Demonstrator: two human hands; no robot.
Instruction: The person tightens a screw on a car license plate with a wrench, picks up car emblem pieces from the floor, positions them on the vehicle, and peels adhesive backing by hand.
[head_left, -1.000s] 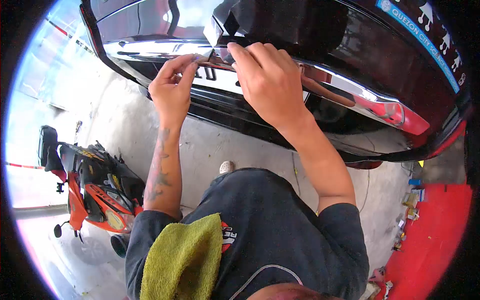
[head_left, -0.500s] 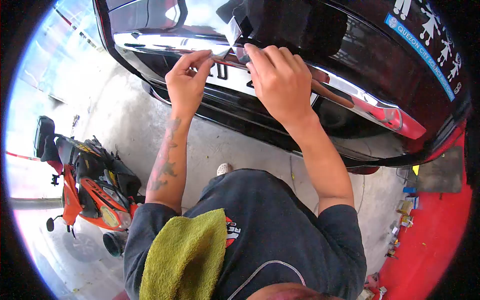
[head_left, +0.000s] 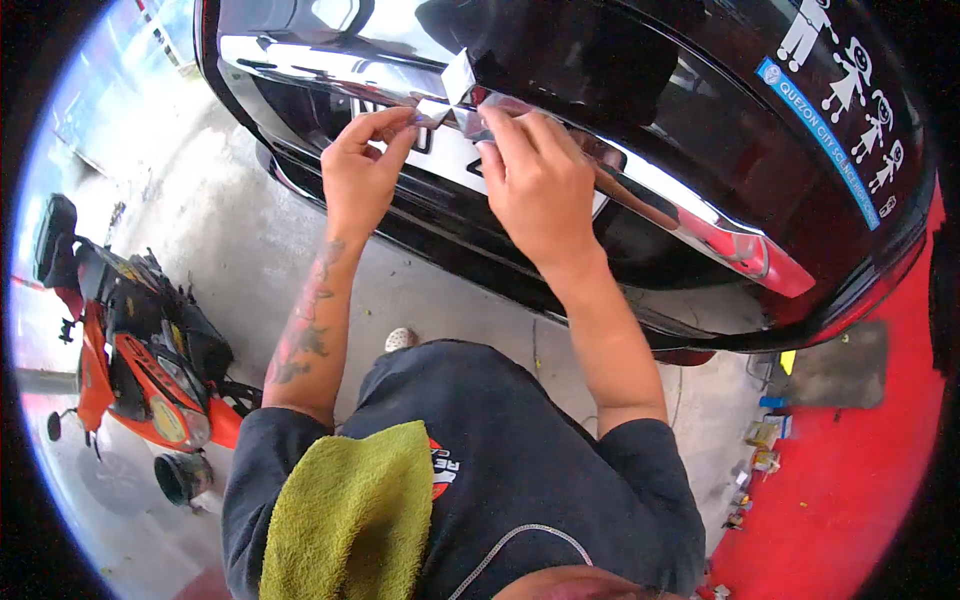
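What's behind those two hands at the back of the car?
Behind the left hand and right hand, parts of a white plate and a chrome strip show, with a silver emblem between. The covered stretches can't be seen, so any lettering there is unknown.

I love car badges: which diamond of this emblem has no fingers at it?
The top diamond: the left hand is at the lower-left one, the right hand at the lower-right one.

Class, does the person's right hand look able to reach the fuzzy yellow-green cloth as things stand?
Probably yes: the right hand, fingers at the silver three-diamond emblem, has a seemingly clear path across the dark T-shirt to the cloth.
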